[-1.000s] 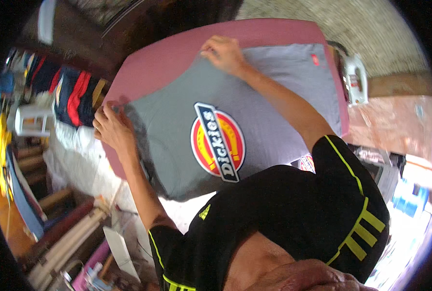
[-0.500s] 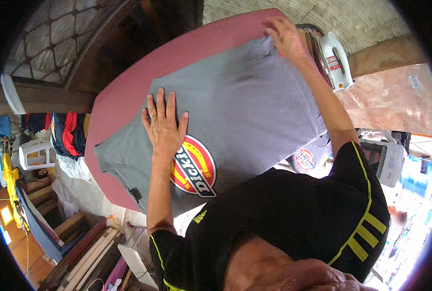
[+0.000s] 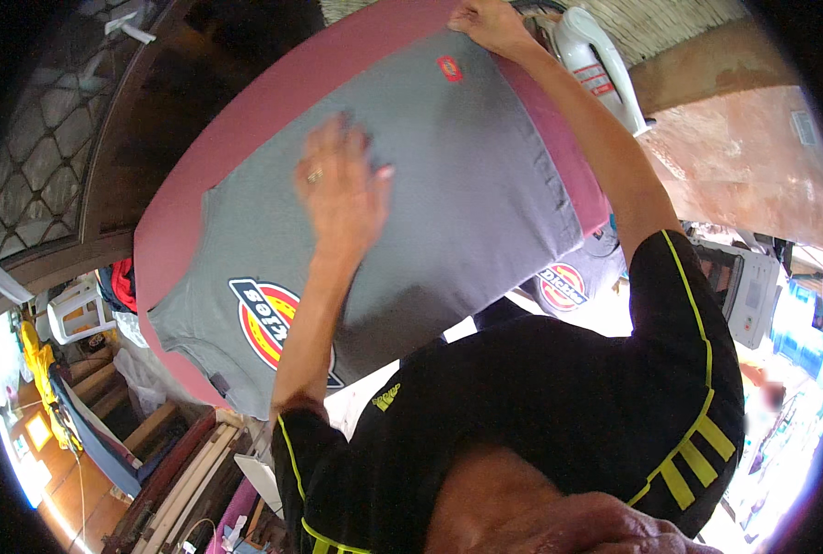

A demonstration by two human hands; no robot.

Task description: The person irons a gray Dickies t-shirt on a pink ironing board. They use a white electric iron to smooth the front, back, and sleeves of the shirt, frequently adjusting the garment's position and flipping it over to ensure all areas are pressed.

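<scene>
A grey T-shirt (image 3: 420,175) lies spread over a dark pink padded ironing board (image 3: 185,194). On its chest is a round red and yellow print (image 3: 277,319), partly covered by my left forearm. My left hand (image 3: 345,189), with a ring on one finger, is over the middle of the shirt. Its fingers are stretched out and a little blurred by motion. At the far end of the board, my right hand (image 3: 492,26) has its fingers closed on the shirt's hem corner, near a small red label (image 3: 449,68).
A white iron (image 3: 600,69) stands beyond the board's right end. Another printed grey garment (image 3: 564,282) hangs below the board on the right. A white plastic stool (image 3: 79,309) and wooden planks (image 3: 180,489) are at left. A white appliance (image 3: 748,291) sits at right.
The shirt has shifted left along the board, baring pink cover past its hem and showing the red label. My right hand has moved up and left; my left hand has slid slightly right.
</scene>
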